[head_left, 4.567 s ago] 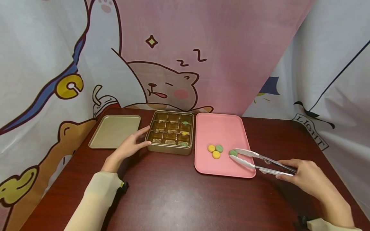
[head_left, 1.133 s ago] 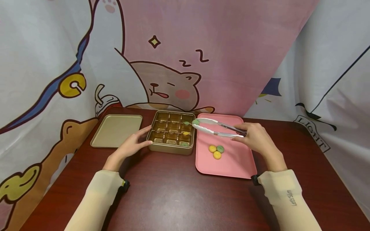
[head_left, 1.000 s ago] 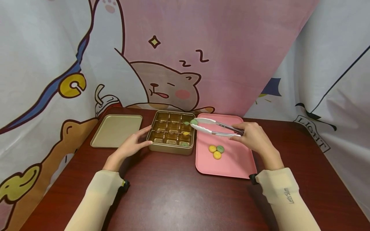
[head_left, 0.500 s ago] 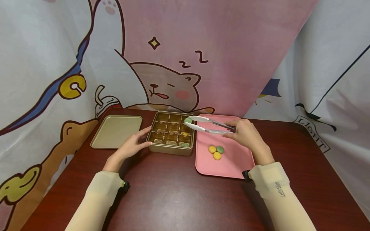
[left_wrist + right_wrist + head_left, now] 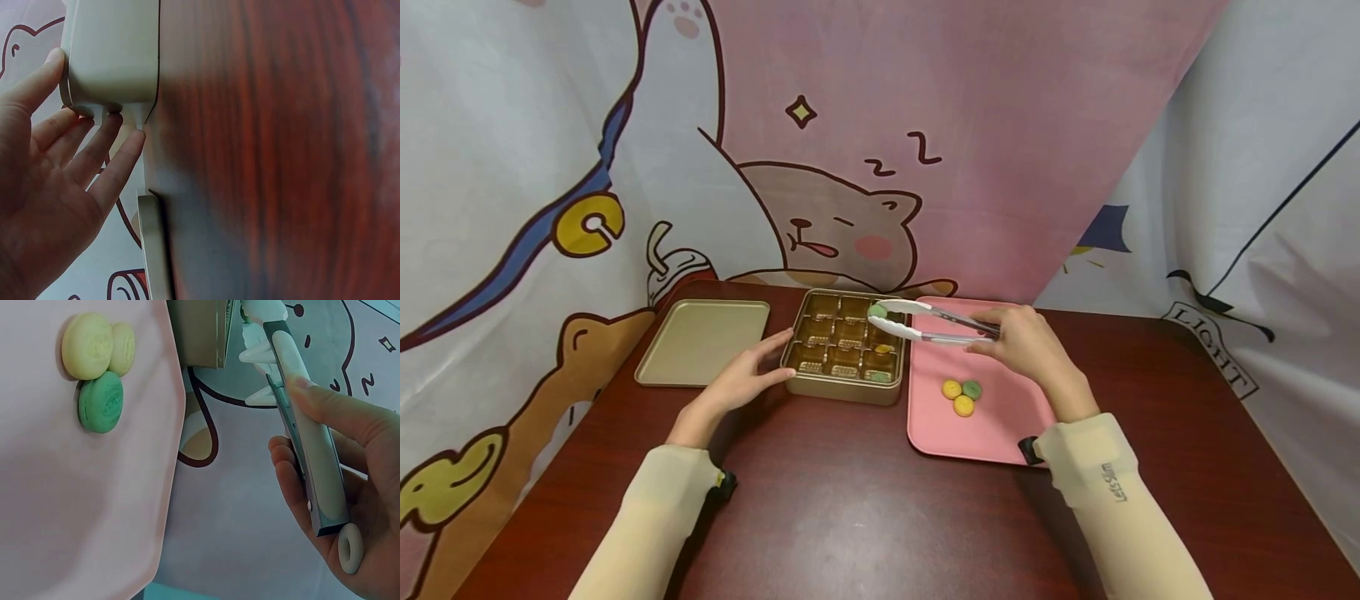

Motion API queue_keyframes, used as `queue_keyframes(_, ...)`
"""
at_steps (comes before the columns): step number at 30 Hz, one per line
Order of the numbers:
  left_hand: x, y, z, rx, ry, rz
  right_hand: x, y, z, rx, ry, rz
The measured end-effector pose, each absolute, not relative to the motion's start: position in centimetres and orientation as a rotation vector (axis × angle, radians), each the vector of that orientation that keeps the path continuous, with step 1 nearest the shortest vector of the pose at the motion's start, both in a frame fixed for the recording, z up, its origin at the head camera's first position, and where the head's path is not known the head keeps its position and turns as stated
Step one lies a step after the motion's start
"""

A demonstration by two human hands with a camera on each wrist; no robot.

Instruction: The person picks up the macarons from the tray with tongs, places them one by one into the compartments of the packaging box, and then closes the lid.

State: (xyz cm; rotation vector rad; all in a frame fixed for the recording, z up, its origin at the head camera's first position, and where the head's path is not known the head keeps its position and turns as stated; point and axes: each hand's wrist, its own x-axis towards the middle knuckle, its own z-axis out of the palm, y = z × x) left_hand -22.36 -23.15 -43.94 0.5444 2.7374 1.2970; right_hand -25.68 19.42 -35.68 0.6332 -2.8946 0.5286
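My right hand (image 5: pixel 1024 337) grips metal tongs (image 5: pixel 312 437) with white tips. The tips pinch a green macaron (image 5: pixel 877 310) over the back right part of a gold tin (image 5: pixel 842 389) with a divided insert. In its right column, a yellow macaron (image 5: pixel 884 349) lies in the middle compartment and green shows in the front one; tongs and macaron cover much of the back one. My left hand (image 5: pixel 737 383) touches the tin's left side, thumb at the near corner and fingers extended, as the left wrist view also shows.
On the pink tray (image 5: pixel 1000 437), right of the tin, two yellow macarons (image 5: pixel 963 406) and a green macaron (image 5: pixel 101 402) sit clustered. A flat gold lid (image 5: pixel 700 342) lies to the left. A printed curtain (image 5: pixel 970 167) hangs behind the dark wooden table (image 5: pixel 842 500).
My right hand first held the tongs on a green macaron at the tray's right, then carried it left over the tin's back right compartment. My left hand has stayed at the tin.
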Motion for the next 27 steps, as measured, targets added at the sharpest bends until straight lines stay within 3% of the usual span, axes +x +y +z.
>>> queue_keyframes(27,-22.3,-23.2,-43.9,0.549,2.747,1.283,-26.2,18.0,-35.6,0.704,-2.85,0.547)
